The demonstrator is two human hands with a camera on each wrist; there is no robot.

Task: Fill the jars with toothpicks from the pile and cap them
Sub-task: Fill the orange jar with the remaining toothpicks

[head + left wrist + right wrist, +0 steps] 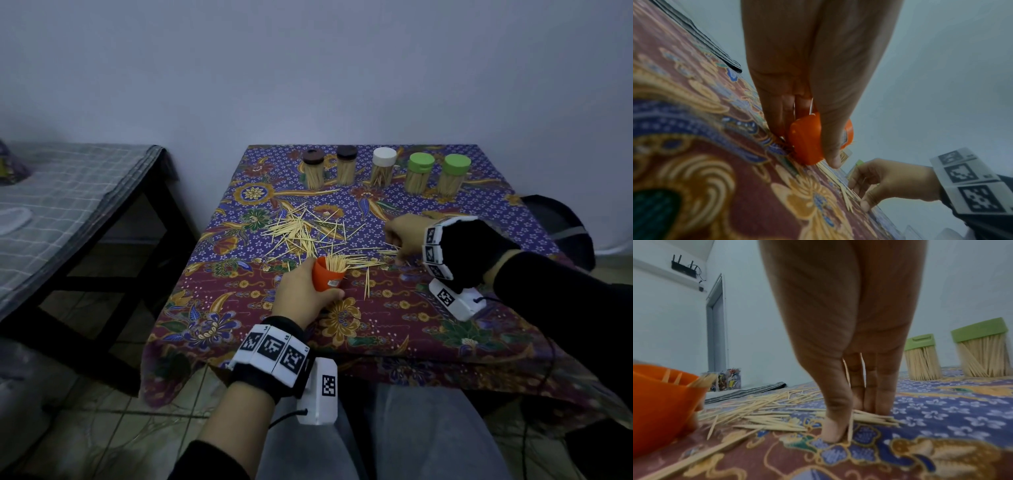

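My left hand (308, 291) grips an orange jar (327, 277) tilted to the right, low over the patterned tablecloth (376, 325), with toothpicks sticking out of its open mouth. The jar (805, 141) sits between thumb and fingers in the left wrist view. A loose pile of toothpicks (301, 233) lies just behind it. My right hand (397, 255) is at the pile's right end, thumb and fingers down on the cloth. In the right wrist view, that hand (851, 418) pinches a small bundle of toothpicks (875, 417). No cap for the orange jar shows.
Several capped jars full of toothpicks stand in a row at the back: brown caps (313, 171), a white cap (383, 168), green caps (454, 174). A dark table with a checked cloth (68, 192) stands to the left. A black object (555, 222) sits beyond the right edge.
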